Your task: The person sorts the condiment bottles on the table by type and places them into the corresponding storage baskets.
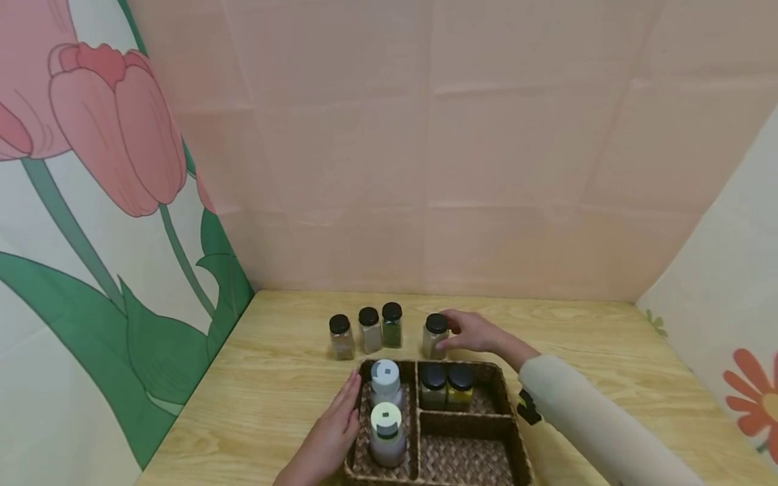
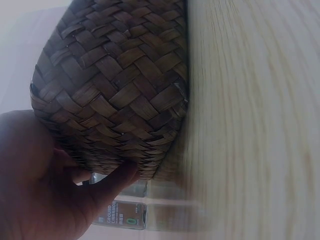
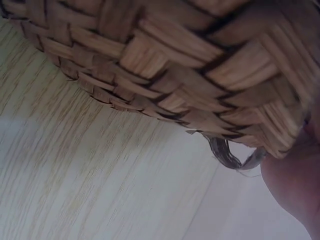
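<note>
A brown woven basket [image 1: 464, 425] with compartments sits on the table. My left hand [image 1: 331, 432] lies along its left wall with straight fingers; the left wrist view shows that hand [image 2: 45, 185] touching the weave [image 2: 115, 75] near a corner. Just behind the basket, my right hand [image 1: 477, 332] holds a black-capped spice jar [image 1: 435, 341] between thumb and fingers. White-capped bottles [image 1: 387, 435] stand in the left compartment. Two black-capped jars [image 1: 459, 388] occupy the back right one. In the right wrist view, basket weave [image 3: 170, 65] hides the held jar.
Three more black-capped spice jars stand behind the basket to the left: one apart [image 1: 342, 341], a pale one [image 1: 369, 334] and a green one [image 1: 392, 331]. A jar labelled ground cinnamon [image 2: 122, 214] shows past the left hand. Cloth [image 1: 425, 169] hangs behind the table.
</note>
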Action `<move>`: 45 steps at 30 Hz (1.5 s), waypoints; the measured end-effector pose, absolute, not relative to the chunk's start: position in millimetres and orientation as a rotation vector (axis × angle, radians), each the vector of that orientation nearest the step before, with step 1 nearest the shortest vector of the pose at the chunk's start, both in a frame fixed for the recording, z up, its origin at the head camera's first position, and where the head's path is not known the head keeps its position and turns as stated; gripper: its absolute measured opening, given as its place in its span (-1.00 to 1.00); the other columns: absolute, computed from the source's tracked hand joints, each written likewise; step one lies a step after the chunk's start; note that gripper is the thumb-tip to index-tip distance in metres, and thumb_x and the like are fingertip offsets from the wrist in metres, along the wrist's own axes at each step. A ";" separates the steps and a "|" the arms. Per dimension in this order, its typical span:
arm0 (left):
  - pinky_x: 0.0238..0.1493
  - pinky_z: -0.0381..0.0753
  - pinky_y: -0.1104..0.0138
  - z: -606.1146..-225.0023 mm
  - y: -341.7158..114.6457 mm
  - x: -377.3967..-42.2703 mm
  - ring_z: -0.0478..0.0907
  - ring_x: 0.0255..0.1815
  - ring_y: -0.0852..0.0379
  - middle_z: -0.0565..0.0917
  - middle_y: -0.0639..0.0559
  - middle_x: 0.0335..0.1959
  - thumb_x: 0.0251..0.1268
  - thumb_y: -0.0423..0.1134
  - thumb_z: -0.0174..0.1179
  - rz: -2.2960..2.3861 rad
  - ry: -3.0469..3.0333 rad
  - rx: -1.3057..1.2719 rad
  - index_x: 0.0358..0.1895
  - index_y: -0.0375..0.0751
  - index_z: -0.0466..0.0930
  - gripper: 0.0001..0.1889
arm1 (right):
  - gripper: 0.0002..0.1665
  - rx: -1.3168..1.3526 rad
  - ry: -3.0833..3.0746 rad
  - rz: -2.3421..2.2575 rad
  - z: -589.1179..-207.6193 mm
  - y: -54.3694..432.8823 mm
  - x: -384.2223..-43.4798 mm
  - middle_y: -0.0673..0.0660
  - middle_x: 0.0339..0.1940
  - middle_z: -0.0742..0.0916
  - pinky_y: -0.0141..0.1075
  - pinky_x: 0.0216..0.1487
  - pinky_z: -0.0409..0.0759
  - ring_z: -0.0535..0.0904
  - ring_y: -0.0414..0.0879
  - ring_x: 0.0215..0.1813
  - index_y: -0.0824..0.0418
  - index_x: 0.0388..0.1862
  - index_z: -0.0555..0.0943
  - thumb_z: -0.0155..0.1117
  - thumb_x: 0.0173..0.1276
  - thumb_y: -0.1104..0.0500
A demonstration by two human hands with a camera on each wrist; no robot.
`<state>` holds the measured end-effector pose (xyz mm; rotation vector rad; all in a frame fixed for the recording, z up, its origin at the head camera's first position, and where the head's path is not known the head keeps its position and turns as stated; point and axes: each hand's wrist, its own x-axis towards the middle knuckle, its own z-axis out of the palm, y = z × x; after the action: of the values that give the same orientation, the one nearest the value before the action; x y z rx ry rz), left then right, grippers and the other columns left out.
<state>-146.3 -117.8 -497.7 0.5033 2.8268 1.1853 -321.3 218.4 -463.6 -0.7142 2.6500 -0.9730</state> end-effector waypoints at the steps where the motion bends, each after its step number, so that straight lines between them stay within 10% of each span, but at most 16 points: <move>1: 0.47 0.23 -0.12 -497.8 -117.7 -146.7 0.12 0.59 -0.16 0.02 -0.11 0.66 0.57 -0.35 -0.07 1.186 2.822 0.497 0.63 -0.19 0.01 -0.36 | -0.13 -0.718 2.658 -0.965 -464.0 217.7 -321.5 0.24 0.34 0.61 0.14 0.34 0.52 0.53 0.24 0.36 0.23 0.48 0.38 0.47 0.31 -0.09; 8: 0.49 0.22 -0.10 -497.2 -117.5 -147.9 0.11 0.59 -0.13 0.00 -0.04 0.66 0.58 -0.32 -0.08 1.181 2.820 0.483 0.63 -0.18 0.01 -0.37 | -0.20 -0.735 2.693 -0.906 -462.1 214.0 -324.6 0.12 0.26 0.67 0.18 0.24 0.57 0.59 0.17 0.29 0.10 0.45 0.44 0.46 0.30 -0.12; 17: 0.49 0.22 -0.09 -498.3 -118.1 -149.0 0.11 0.60 -0.12 0.00 -0.05 0.66 0.58 -0.32 -0.08 1.173 2.829 0.488 0.63 -0.18 0.01 -0.37 | -0.64 -0.773 2.658 -0.915 -462.3 212.6 -328.6 -0.07 -0.31 0.70 -0.20 -0.29 0.43 0.48 -0.11 -0.33 0.05 -0.06 0.62 0.51 0.27 -0.04; 45: 0.48 0.20 -0.12 -500.0 -118.6 -146.3 0.12 0.58 -0.18 -0.01 -0.07 0.66 0.56 -0.36 -0.06 1.200 2.832 0.524 0.63 -0.22 0.01 -0.35 | -0.59 -0.742 2.821 -1.036 -425.8 226.5 -301.7 -0.04 -0.27 0.75 -0.23 -0.30 0.60 0.66 -0.16 -0.25 0.10 -0.08 0.64 0.41 0.33 -0.17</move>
<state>-146.3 -118.6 -500.0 0.5239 2.8316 1.1999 -301.7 226.5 -425.8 -0.7418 2.8210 -1.0361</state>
